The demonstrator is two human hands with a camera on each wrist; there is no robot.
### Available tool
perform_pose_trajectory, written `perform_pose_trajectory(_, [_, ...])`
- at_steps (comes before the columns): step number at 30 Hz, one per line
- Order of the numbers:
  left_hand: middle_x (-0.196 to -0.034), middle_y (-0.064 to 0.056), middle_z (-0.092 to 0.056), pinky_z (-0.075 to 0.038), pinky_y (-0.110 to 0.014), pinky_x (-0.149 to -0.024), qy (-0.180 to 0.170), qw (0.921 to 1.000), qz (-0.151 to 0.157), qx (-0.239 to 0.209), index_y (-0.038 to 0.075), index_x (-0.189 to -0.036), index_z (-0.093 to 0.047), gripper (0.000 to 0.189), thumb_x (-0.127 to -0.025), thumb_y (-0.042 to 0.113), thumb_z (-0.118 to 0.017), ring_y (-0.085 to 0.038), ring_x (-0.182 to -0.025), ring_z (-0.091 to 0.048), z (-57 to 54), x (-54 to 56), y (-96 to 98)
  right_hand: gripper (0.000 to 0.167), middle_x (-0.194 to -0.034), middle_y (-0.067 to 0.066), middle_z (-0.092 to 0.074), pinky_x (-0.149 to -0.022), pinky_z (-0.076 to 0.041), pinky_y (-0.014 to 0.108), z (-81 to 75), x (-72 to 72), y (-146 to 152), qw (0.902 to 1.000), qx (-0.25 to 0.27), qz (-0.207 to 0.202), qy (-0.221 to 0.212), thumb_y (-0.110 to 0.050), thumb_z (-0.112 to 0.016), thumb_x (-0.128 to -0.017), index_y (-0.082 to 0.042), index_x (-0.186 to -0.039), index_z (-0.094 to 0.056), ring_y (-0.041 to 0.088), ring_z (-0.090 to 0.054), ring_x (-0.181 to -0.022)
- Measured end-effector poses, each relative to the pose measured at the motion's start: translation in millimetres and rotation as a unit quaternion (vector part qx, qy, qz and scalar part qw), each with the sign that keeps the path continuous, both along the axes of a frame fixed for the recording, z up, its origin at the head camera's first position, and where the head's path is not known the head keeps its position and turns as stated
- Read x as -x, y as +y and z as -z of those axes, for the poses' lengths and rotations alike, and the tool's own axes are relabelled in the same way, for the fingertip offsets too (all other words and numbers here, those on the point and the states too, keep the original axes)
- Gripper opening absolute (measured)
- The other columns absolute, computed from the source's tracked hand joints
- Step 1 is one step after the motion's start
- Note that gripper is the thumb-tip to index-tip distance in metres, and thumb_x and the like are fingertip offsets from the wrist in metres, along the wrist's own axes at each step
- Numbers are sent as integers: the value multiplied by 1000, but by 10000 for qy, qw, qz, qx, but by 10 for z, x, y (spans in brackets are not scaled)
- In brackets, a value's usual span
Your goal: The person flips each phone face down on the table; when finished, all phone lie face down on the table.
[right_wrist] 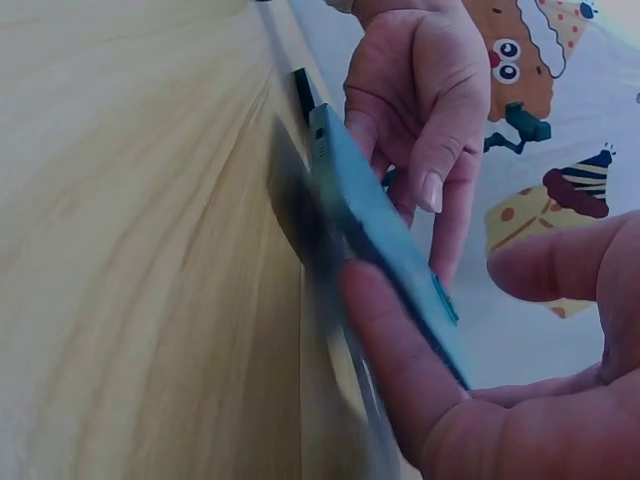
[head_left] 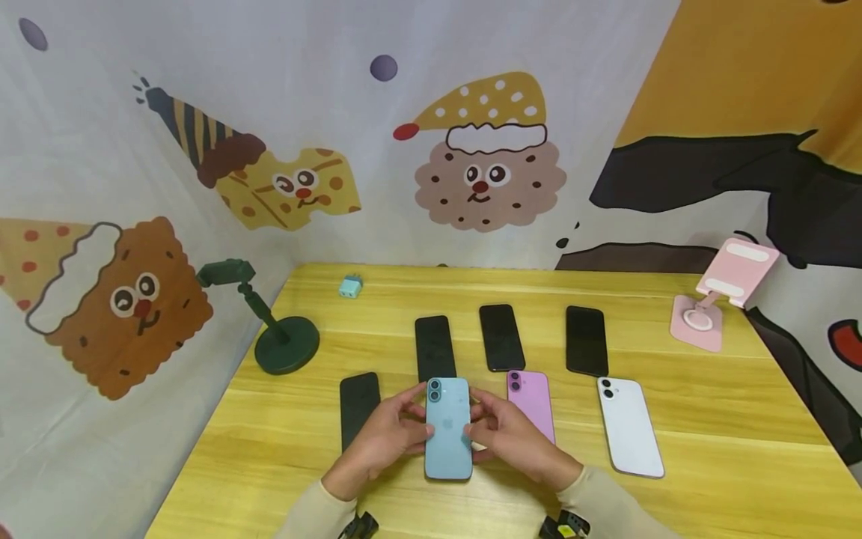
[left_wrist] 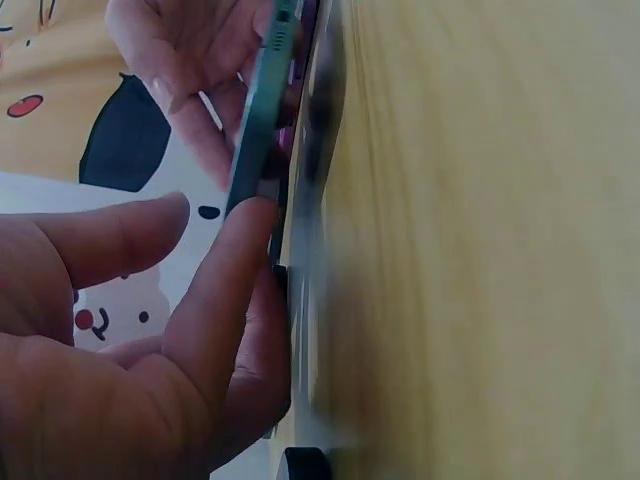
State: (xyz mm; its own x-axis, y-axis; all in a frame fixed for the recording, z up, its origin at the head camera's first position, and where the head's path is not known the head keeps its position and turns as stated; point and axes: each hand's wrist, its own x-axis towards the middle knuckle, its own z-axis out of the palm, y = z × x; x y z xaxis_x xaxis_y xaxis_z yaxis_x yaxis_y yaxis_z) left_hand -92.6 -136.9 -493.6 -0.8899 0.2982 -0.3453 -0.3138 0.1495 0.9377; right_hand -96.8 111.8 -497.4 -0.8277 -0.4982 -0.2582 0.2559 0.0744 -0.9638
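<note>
A light blue phone (head_left: 448,453) with two camera lenses is held between both hands, its back facing up. On its left edge is my left hand (head_left: 390,430), fingers at the side and underneath, thumb near the edge. The right hand (head_left: 515,438) grips the opposite edge in the same way. From the side, the left wrist view shows the phone (left_wrist: 258,120) tilted above the wooden table, with fingertips against its underside. In the right wrist view the right hand (right_wrist: 530,430) supports the phone (right_wrist: 385,235) from below, its thumb raised off the back.
Black phones lie left (head_left: 359,404) and behind (head_left: 435,344), two more (head_left: 501,337) farther right. A pink phone (head_left: 536,404) sits partly under the right forearm; a white phone (head_left: 631,427) lies beyond. A green stand (head_left: 286,348), blue charger (head_left: 350,287) and pink stand (head_left: 737,271) line the back.
</note>
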Motion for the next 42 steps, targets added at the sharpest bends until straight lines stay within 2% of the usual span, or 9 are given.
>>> perform_pose_trajectory(3, [-119,-18,-54,-65,-41,-81,-87,9999,78,-30,9,-165,-37,79,-96,1,-74,-20,-94,-66,4,-12,3,73,-140,28,-55,-81,-66,48,-2,-26,-19,9999,-148,-45,32,-11,-62,-106,8,-164,-23,25,-66,-109])
perform_pose_trajectory(8, [-119,-17,-56,-65,-42,-84,-98,9998,163,84,1,-163,-37,78,-96,6,-76,-19,-96,-66,-1,-28,14,71,-154,28,-44,-82,-66,46,-29,-83,-70,9991,-409,123,81,-17,-65,-106,7,-163,-29,27,-64,-113])
perform_pose_trajectory(12, [-118,-16,-60,-65,-42,-86,-140,9997,154,110,-5,-160,-39,74,-98,11,-76,-18,-99,-68,-8,-33,28,70,-153,26,-41,-82,-66,44,-54,-127,-106,9981,-546,270,62,-20,-67,-105,9,-160,-33,30,-58,-121])
perform_pose_trajectory(15, [-119,-16,-64,-65,-43,-88,-184,9997,146,103,-10,-158,-40,73,-99,14,-76,-19,-102,-71,-23,-38,35,71,-151,27,-45,-83,-66,44,-85,-156,-117,9979,-600,257,51,-22,-67,-105,11,-159,-33,33,-57,-125])
perform_pose_trajectory(20, [-120,-17,-66,-64,-45,-89,-185,9994,219,187,-14,-154,-42,70,-102,21,-73,-25,-110,-72,-44,-50,24,77,-151,34,-47,-87,-65,45,-134,-182,-111,9981,-608,106,10,-24,-65,-106,13,-161,-25,35,-61,-128])
perform_pose_trajectory(26, [-138,-23,-65,-62,-48,-94,-215,9993,270,158,-14,-151,-46,64,-106,27,-67,-34,-127,-67,-40,-59,16,80,-156,33,-45,-98,-61,50,-181,-208,-79,9980,-619,-121,72,-28,-62,-108,11,-164,-20,41,-50,-143])
perform_pose_trajectory(30, [-142,-24,-64,-62,-47,-95,-272,9993,212,125,-13,-150,-50,61,-107,28,-66,-34,-130,-66,-37,-59,22,80,-160,35,-41,-101,-59,49,-197,-225,-64,9977,-639,-182,150,-28,-61,-108,12,-163,-19,45,-43,-149])
perform_pose_trajectory(36, [-141,-23,-65,-61,-45,-96,-356,9992,152,110,-13,-146,-55,57,-108,28,-64,-33,-129,-66,-41,-68,22,78,-160,37,-38,-102,-58,49,-192,-243,-50,9977,-661,-95,142,-27,-62,-108,13,-162,-22,49,-40,-150])
perform_pose_trajectory(42, [-148,-26,-59,-60,-47,-100,-325,9993,158,-42,-13,-149,-50,58,-109,27,-63,-36,-134,-63,-50,-64,15,74,-159,37,-38,-102,-59,49,-173,-221,-58,9980,-626,-3,22,-22,-60,-108,12,-162,-23,47,-44,-147])
